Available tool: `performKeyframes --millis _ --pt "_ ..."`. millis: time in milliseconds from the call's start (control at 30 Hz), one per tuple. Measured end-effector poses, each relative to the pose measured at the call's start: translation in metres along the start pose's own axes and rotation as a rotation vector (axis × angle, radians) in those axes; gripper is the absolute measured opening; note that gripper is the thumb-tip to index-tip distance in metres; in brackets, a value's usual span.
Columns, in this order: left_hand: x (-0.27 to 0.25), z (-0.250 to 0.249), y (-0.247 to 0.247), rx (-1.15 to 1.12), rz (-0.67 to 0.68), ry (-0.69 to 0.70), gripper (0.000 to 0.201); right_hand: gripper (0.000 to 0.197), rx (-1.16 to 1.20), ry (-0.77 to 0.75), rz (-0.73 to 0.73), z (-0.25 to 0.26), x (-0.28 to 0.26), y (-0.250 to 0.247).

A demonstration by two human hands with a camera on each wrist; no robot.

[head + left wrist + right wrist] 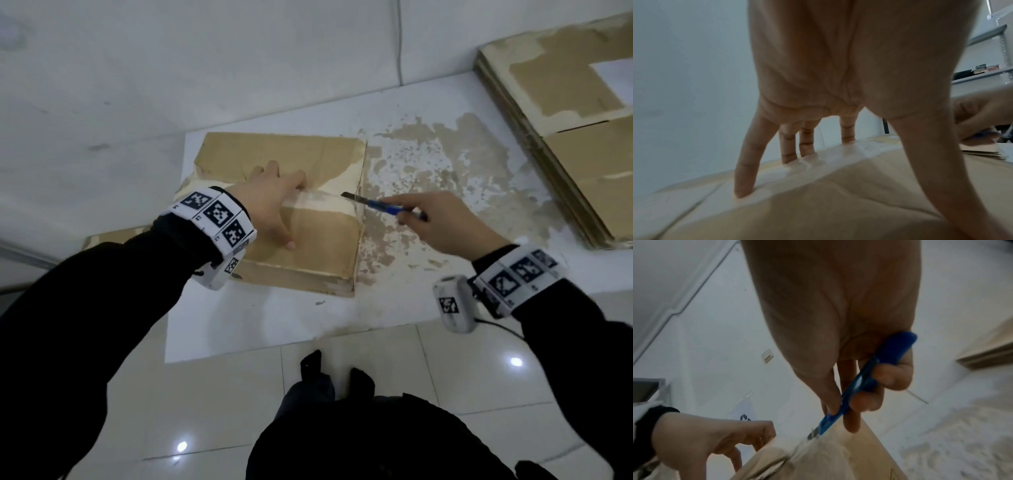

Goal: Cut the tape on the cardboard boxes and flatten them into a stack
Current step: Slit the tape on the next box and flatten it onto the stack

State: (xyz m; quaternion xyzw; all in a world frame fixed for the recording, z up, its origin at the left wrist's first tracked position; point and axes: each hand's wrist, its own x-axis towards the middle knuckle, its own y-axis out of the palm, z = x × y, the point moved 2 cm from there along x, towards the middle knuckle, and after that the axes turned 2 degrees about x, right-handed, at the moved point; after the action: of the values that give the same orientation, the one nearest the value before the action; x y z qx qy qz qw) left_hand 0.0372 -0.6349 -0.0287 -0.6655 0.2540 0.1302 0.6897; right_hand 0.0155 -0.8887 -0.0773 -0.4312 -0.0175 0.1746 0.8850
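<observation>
Here my left hand (270, 202) lies spread on the cardboard box (308, 240), straight fingers (748, 170) and thumb planted on its top, the fingertips touching the glossy strip of clear tape (318, 200) that runs across the seam. My right hand (445, 222) is curled round a slim blue utility knife (383, 205); thumb and fingers pinch the plastic handle, and the short metal blade (813, 434) points at the box's right edge, at the end of the tape. The box is brown, squarish and low, its paper skin torn pale in patches, and it sits on a white board (274, 325) scarred with peeled brown residue. Well to the right lies a stack of flattened cardboard (565, 137), layered edges showing. Below is glossy tiled floor (205, 411).
</observation>
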Motion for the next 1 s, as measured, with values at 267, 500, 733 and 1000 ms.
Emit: performKeyframes --millis 267,500,733,1000 --pt "-0.003 -0.002 0.001 0.027 -0.037 0.034 0.094 0.035 0.029 -0.021 0.271 0.002 0.019 -0.023" --pt "-0.004 -0.004 0.002 0.004 -0.061 0.084 0.095 0.036 0.195 0.05 0.306 -0.017 0.002 -0.031" --pt "-0.007 -0.001 0.008 -0.026 -0.144 0.143 0.093 0.034 0.168 0.017 0.284 -0.013 -0.005 -0.032" --pt "-0.01 -0.001 0.011 -0.019 -0.21 0.158 0.089 0.035 0.239 0.039 0.329 -0.015 -0.013 -0.03"
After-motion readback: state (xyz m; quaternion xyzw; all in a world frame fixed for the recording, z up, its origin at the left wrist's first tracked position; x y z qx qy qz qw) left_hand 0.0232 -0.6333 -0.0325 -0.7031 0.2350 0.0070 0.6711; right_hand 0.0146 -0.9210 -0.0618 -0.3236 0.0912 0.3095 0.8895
